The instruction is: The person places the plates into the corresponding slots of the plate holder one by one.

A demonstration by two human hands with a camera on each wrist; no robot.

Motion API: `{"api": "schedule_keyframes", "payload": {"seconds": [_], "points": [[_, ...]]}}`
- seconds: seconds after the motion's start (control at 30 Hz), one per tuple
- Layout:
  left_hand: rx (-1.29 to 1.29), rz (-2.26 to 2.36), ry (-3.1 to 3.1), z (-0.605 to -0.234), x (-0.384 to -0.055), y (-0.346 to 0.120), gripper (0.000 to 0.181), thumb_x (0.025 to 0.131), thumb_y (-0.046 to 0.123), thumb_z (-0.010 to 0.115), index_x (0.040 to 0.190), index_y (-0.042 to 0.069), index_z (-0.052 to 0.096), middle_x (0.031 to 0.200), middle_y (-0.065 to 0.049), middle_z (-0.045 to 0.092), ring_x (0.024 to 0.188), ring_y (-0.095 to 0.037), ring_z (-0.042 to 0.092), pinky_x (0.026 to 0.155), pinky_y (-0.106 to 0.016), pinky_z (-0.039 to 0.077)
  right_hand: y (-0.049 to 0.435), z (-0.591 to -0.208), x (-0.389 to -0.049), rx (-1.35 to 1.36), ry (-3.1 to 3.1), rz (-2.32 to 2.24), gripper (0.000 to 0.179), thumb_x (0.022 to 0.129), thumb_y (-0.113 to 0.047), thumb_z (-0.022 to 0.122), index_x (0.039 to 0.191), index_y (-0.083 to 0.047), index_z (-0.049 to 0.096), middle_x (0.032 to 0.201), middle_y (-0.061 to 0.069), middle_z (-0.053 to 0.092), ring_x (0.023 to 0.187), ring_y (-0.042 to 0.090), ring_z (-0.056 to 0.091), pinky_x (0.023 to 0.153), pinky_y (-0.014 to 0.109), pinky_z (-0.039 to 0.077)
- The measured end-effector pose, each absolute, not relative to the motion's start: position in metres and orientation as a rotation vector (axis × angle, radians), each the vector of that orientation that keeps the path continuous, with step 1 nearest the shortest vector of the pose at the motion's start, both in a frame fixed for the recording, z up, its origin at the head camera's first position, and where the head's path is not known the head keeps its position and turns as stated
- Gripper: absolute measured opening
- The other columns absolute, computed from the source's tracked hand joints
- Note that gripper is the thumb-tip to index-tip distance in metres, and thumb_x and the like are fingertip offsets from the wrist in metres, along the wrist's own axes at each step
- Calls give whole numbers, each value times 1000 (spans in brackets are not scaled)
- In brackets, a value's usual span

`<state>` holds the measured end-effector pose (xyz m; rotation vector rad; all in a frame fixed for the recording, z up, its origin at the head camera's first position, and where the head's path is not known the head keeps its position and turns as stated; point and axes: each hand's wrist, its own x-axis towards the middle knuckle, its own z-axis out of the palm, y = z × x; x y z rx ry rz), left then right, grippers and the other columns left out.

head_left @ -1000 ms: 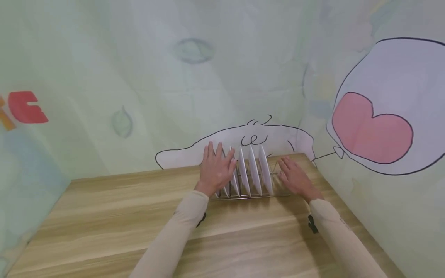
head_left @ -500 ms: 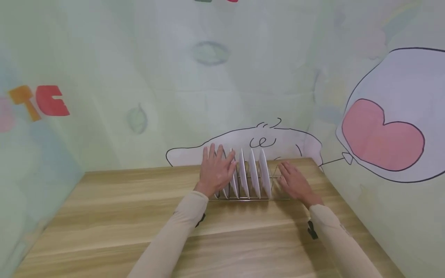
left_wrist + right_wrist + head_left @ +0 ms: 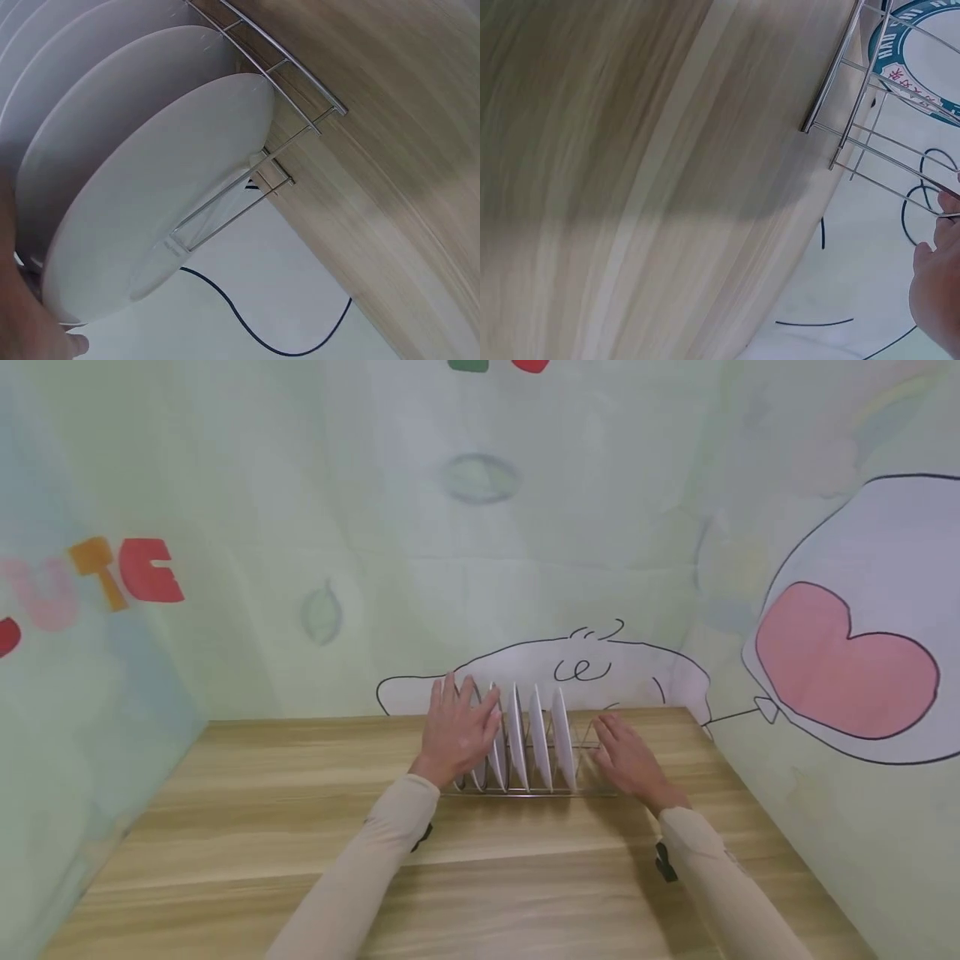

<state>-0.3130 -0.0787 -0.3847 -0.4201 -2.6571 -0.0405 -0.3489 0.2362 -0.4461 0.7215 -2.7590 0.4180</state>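
A wire dish rack (image 3: 525,792) stands near the table's back edge, with several white plates (image 3: 562,739) upright in a row in its slots. My left hand (image 3: 456,727) lies over the left-end plates, its fingers spread and fairly straight. In the left wrist view that hand (image 3: 26,315) touches the edges of the nearest plates, its fingertips mostly hidden. At the rack's right end, my right hand (image 3: 633,760) has its fingers on the end wires. The right wrist view has the right hand (image 3: 937,285) holding a wire; the end plate (image 3: 930,56) there bears a teal printed rim.
The rack stands on a wood-grain table (image 3: 300,827). Close behind the table is a printed backdrop (image 3: 375,568), which also runs along the right side with a balloon drawing (image 3: 900,568).
The head view has shifted left and slightly up, so more lettering shows on the left. Both hands keep their places on the rack and plates, which look the same.
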Motion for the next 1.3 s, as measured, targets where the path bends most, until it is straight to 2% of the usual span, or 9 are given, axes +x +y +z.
{"api": "schedule_keyframes", "payload": {"seconds": [0.33, 0.63, 1.3], "points": [[-401, -70, -2666, -383, -301, -105, 49, 106, 41, 29, 149, 24, 47, 147, -24, 45, 143, -54, 31, 122, -58, 20, 207, -444, -338, 748, -2732, 450, 58, 100, -21, 52, 146, 11, 38, 152, 32, 38, 145, 49, 30, 121, 60, 22], [-371, -119, -2643, -385, -290, -125, 45, 105, 36, 38, 147, 24, 50, 146, -25, 47, 142, -55, 31, 121, -60, 22, 187, -446, -332, 769, -2728, 439, 59, 100, -23, 53, 146, 11, 39, 152, 32, 39, 145, 48, 31, 121, 59, 23], [-348, -83, -2637, -386, -276, -152, 47, 105, 36, 34, 148, 23, 48, 150, -25, 45, 143, -54, 31, 122, -60, 20, 160, -447, -320, 789, -2718, 400, 61, 101, -29, 49, 147, 9, 39, 152, 30, 40, 146, 46, 32, 122, 56, 23]]}}
